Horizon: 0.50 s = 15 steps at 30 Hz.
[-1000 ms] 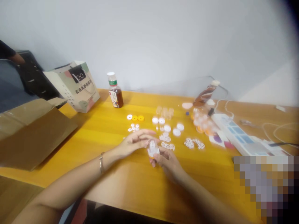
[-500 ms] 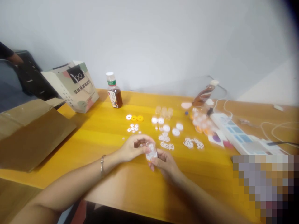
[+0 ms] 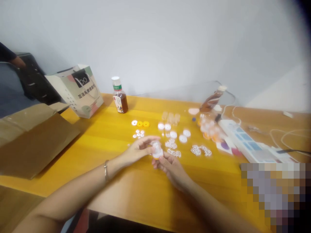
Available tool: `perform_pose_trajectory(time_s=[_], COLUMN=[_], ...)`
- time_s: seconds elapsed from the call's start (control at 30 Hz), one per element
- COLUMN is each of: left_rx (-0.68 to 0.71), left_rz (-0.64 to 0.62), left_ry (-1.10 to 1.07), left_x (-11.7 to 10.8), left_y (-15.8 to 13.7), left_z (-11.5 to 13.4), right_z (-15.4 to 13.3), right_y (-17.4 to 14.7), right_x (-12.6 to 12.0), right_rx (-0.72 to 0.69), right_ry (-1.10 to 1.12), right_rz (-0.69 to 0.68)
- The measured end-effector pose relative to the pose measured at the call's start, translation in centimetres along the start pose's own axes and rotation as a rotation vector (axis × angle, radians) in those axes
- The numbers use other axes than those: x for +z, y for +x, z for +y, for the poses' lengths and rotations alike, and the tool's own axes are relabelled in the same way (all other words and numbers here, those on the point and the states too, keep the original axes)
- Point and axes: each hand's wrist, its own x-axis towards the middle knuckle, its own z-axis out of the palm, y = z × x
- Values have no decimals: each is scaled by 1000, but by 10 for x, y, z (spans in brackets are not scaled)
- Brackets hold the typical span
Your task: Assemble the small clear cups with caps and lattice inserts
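Between my two hands is a small clear-and-white plastic piece with an orange base (image 3: 157, 152), held a little above the table. My left hand (image 3: 141, 149) has its thumb and fingers around the upper part. My right hand (image 3: 170, 165) pinches the orange base from below and the right. Just beyond my hands lie white lattice-like plastic pieces (image 3: 171, 144), several white discs (image 3: 173, 135) and small white rings (image 3: 138, 132). Two yellow discs (image 3: 143, 124) sit in a row with a white one (image 3: 134, 123). Fine detail of the held piece is blurred.
An open cardboard box (image 3: 36, 139) and a paper bag (image 3: 84, 94) stand at the left. A bottle of dark drink (image 3: 120, 100) is at the back. On the right are a tilted bottle (image 3: 212, 101), a heap of orange-and-white pieces (image 3: 210, 127), a white organiser-like strip (image 3: 243, 137) and cables (image 3: 288, 131).
Both hands have lifted the plastic piece slightly away from me. My left fingers have shifted to its top, and its orange base shows more clearly. The things on the table have stayed put.
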Motion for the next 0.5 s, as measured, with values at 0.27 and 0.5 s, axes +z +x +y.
perform_pose_trajectory(time_s=[0.27,0.5], left_rx=[-46,16], left_rz=[-121,-37], left_ry=[-6,33], left_x=[11,11], left_y=[-3,-6], left_z=[-5,-6], right_z=[7,3], right_y=[-2,-4], right_x=[3,12], right_rx=[-36,203], right_ry=[56,459], right_rz=[-17,-135])
